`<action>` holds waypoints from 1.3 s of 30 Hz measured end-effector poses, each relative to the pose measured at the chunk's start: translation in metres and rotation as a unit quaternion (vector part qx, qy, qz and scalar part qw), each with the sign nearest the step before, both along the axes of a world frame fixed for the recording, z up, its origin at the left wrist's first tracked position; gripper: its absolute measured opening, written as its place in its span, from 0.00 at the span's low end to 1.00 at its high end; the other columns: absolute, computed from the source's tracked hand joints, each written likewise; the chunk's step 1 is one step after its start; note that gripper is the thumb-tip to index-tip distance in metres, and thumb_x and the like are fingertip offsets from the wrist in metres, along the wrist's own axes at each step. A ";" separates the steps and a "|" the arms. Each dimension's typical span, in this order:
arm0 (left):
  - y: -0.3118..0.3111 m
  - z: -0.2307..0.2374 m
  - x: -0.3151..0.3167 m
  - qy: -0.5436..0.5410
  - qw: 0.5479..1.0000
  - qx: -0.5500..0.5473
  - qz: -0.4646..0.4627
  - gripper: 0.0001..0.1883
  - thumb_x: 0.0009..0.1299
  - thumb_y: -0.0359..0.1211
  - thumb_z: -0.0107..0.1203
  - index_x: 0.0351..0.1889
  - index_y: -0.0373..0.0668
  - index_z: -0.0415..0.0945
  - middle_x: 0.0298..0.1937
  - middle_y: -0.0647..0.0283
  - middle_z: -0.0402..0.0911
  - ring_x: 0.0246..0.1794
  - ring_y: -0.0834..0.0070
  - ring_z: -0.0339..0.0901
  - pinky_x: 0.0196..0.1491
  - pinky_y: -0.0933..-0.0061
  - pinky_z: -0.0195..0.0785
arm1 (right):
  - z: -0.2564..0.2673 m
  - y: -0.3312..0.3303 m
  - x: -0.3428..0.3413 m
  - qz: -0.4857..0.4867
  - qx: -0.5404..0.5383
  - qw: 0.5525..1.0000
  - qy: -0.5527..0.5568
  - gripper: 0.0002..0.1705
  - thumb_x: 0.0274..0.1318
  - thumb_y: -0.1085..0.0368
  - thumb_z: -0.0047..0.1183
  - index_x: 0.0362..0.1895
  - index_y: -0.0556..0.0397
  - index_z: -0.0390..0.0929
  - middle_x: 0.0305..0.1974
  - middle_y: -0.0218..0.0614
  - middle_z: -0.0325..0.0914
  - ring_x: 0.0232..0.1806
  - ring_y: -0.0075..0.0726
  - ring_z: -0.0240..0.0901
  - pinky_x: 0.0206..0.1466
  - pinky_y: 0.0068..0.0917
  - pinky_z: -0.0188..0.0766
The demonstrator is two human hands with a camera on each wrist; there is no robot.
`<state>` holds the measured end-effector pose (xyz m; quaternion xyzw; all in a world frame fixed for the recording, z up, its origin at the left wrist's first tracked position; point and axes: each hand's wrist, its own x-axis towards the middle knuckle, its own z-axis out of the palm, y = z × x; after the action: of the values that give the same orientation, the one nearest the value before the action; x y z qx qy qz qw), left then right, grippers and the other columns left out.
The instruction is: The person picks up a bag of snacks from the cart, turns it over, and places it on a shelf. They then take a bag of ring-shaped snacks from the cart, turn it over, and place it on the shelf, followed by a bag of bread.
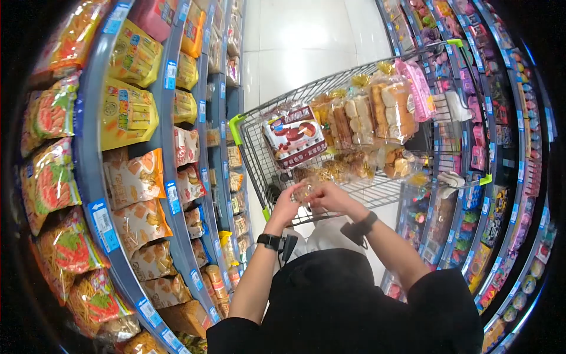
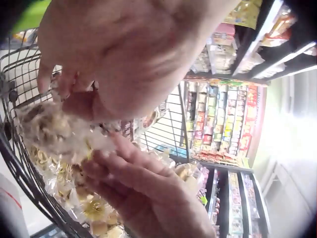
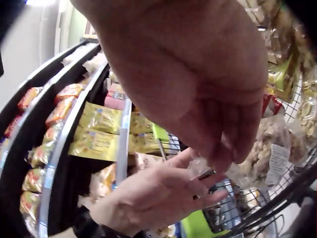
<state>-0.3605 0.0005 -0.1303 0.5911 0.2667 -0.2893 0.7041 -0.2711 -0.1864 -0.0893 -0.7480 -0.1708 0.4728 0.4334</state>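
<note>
A person's two bare hands meet over the near side of a wire shopping cart (image 1: 253, 171). The left hand (image 1: 285, 207) has its fingers curled at the gathered plastic of a clear bag (image 2: 49, 126) with pale brown pieces inside. The right hand (image 1: 333, 198) pinches the same plastic, its fingertips together and close to the left fingers. The clear bag is between the hands, above other wrapped food. Beside it in the cart are a dark red and white package (image 1: 295, 137), bagged bread (image 1: 392, 112) and a pink package (image 1: 416, 88). Stocked shelves (image 1: 97, 177) stand on both sides.
</note>
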 end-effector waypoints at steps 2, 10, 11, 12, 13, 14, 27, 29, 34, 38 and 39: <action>0.001 0.030 -0.010 -0.202 0.958 0.167 -0.118 0.43 0.54 0.25 0.59 0.73 0.43 0.58 0.71 0.45 0.63 0.73 0.53 0.60 0.71 0.62 0.57 | 0.047 -0.010 0.007 -0.027 0.028 0.995 0.094 0.12 0.55 0.68 0.60 0.43 0.57 0.86 0.32 0.33 0.86 0.36 0.21 0.79 0.42 0.22 0.74; -0.027 0.120 -0.031 -0.254 0.943 0.211 0.048 0.48 0.48 0.36 0.78 0.67 0.44 0.64 0.63 0.50 0.73 0.65 0.56 0.70 0.66 0.60 0.64 | 0.190 -0.022 0.014 -0.050 0.212 0.930 0.296 0.15 0.61 0.74 0.55 0.52 0.64 0.79 0.40 0.42 0.84 0.42 0.30 0.80 0.52 0.30 0.76; -0.032 0.131 -0.035 -0.243 0.945 0.197 0.093 0.43 0.49 0.34 0.77 0.64 0.42 0.66 0.59 0.53 0.76 0.60 0.60 0.74 0.61 0.63 0.68 | 0.199 -0.020 0.013 -0.034 0.214 0.930 0.296 0.15 0.61 0.74 0.55 0.52 0.64 0.79 0.40 0.42 0.84 0.42 0.30 0.80 0.52 0.30 0.76; -0.035 0.140 -0.039 -0.230 0.945 0.184 0.140 0.39 0.51 0.31 0.76 0.61 0.40 0.68 0.55 0.57 0.79 0.55 0.65 0.78 0.57 0.66 0.72 | 0.207 -0.016 0.012 -0.057 0.236 0.935 0.260 0.16 0.62 0.72 0.55 0.54 0.62 0.78 0.43 0.39 0.83 0.44 0.28 0.79 0.52 0.27 0.75; -0.036 0.143 -0.042 -0.204 0.956 0.101 0.183 0.37 0.55 0.31 0.74 0.61 0.38 0.68 0.55 0.59 0.79 0.55 0.71 0.78 0.55 0.69 0.73 | 0.212 -0.011 0.012 -0.079 0.259 0.936 0.225 0.18 0.63 0.70 0.55 0.57 0.60 0.77 0.45 0.36 0.83 0.46 0.25 0.78 0.52 0.24 0.75; -0.035 0.148 -0.049 -0.207 0.951 0.113 0.200 0.37 0.55 0.31 0.74 0.61 0.38 0.68 0.55 0.59 0.79 0.55 0.71 0.78 0.55 0.69 0.73 | 0.213 -0.005 0.011 -0.058 0.264 0.936 0.227 0.18 0.63 0.70 0.55 0.57 0.60 0.77 0.45 0.36 0.83 0.46 0.25 0.78 0.52 0.24 0.75; -0.034 0.273 -0.157 -0.204 0.875 0.096 0.428 0.25 0.73 0.34 0.57 0.65 0.36 0.65 0.54 0.61 0.78 0.54 0.77 0.76 0.54 0.73 0.72 | 0.227 0.053 -0.082 0.105 0.288 0.945 0.111 0.42 0.60 0.62 0.61 0.72 0.60 0.54 0.65 0.42 0.66 0.64 0.34 0.65 0.67 0.31 0.63; -0.031 0.284 -0.180 -0.204 0.875 0.121 0.422 0.24 0.74 0.34 0.57 0.64 0.37 0.66 0.54 0.61 0.78 0.54 0.78 0.76 0.54 0.74 0.72 | 0.235 0.064 -0.103 0.125 0.277 0.942 0.141 0.42 0.60 0.62 0.62 0.73 0.60 0.54 0.64 0.41 0.67 0.62 0.32 0.66 0.65 0.30 0.65; -0.025 0.297 -0.264 -0.228 0.805 0.184 0.515 0.22 0.77 0.40 0.52 0.63 0.38 0.70 0.45 0.69 0.78 0.38 0.87 0.72 0.40 0.84 0.66 | 0.235 0.091 -0.174 0.089 0.288 0.927 0.223 0.34 0.60 0.65 0.60 0.69 0.58 0.63 0.57 0.34 0.74 0.55 0.24 0.71 0.57 0.25 0.71; -0.020 0.311 -0.338 -0.219 0.798 0.189 0.529 0.21 0.77 0.41 0.51 0.62 0.40 0.71 0.34 0.76 0.72 0.31 0.91 0.62 0.31 0.85 0.54 | 0.237 0.106 -0.236 0.135 0.285 0.929 0.192 0.31 0.60 0.66 0.60 0.67 0.57 0.66 0.53 0.30 0.77 0.50 0.21 0.73 0.53 0.23 0.72; -0.020 0.307 -0.355 -0.239 0.785 0.191 0.538 0.20 0.77 0.41 0.52 0.62 0.40 0.71 0.33 0.77 0.70 0.31 0.91 0.61 0.32 0.84 0.52 | 0.245 0.108 -0.253 0.140 0.271 0.934 0.185 0.32 0.60 0.67 0.60 0.67 0.57 0.66 0.51 0.30 0.78 0.49 0.21 0.74 0.52 0.23 0.72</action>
<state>-0.7153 -0.0194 0.1767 0.5245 0.4148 0.3438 0.6593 -0.5239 -0.0788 0.1557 -0.4697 -0.3120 0.5943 0.5735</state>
